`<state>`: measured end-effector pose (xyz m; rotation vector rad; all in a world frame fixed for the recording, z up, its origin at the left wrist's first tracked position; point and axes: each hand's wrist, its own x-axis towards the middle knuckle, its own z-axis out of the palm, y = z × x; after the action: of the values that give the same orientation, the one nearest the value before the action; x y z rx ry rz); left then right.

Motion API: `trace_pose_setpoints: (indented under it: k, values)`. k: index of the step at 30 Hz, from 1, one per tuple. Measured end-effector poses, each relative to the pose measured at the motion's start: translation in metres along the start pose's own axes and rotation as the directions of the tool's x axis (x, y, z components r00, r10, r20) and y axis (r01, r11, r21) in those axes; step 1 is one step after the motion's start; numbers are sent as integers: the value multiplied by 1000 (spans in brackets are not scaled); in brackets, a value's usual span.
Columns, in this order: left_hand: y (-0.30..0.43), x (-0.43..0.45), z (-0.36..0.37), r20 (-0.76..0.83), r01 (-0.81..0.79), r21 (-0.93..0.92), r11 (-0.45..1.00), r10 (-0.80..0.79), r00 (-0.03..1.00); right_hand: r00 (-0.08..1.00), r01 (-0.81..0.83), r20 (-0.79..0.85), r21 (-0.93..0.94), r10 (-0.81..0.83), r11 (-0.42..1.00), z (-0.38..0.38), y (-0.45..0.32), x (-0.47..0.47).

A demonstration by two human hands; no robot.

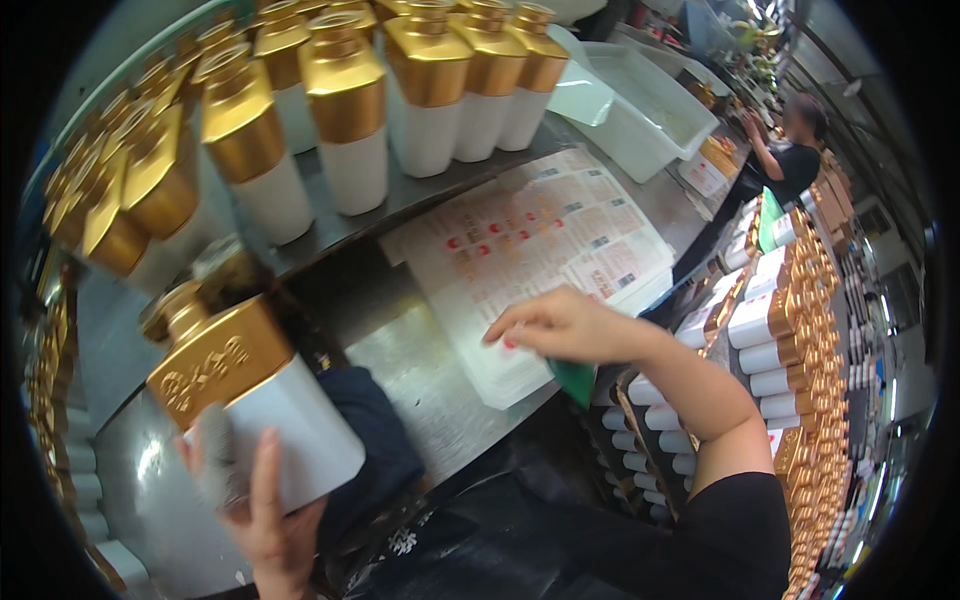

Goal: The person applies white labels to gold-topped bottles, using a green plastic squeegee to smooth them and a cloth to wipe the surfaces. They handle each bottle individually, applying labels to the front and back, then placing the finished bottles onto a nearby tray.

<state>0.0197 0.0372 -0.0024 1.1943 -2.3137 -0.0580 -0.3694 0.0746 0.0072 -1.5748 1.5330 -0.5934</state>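
Observation:
My left hand (262, 517) grips a white, flat-sided bottle (300, 427) with a gold shoulder and neck, tilted to the left. Raised characters stand out on its gold part. A grey fabric cover (223, 457) wraps one finger of that hand and presses against the bottle. My right hand (562, 326) is over the near part of a stack of printed sheets (592, 247), its fingers bent and close together. Beside its thumb shows a small red mark; whether the fingers pinch a loose piece there is not clear.
Similar bottles (345, 112) stand upright along the metal bench's back. A dark cloth (375, 427) lies behind the held bottle. At the back right is a translucent plastic tub (637, 112). Racks of finished-looking bottles (765, 322) line the right. Another person (795, 150) works farther off.

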Motion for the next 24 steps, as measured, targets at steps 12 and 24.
trace_pose_setpoints:
  k: [12,24]
  values:
    - [-30,27,-13,-501,318,19,948,-266,823,961,-184,-274,-549,32,816,-157,138,77]
    - [-27,42,-17,-453,262,25,965,-222,863,998,-64,-26,-688,63,723,-178,162,152]
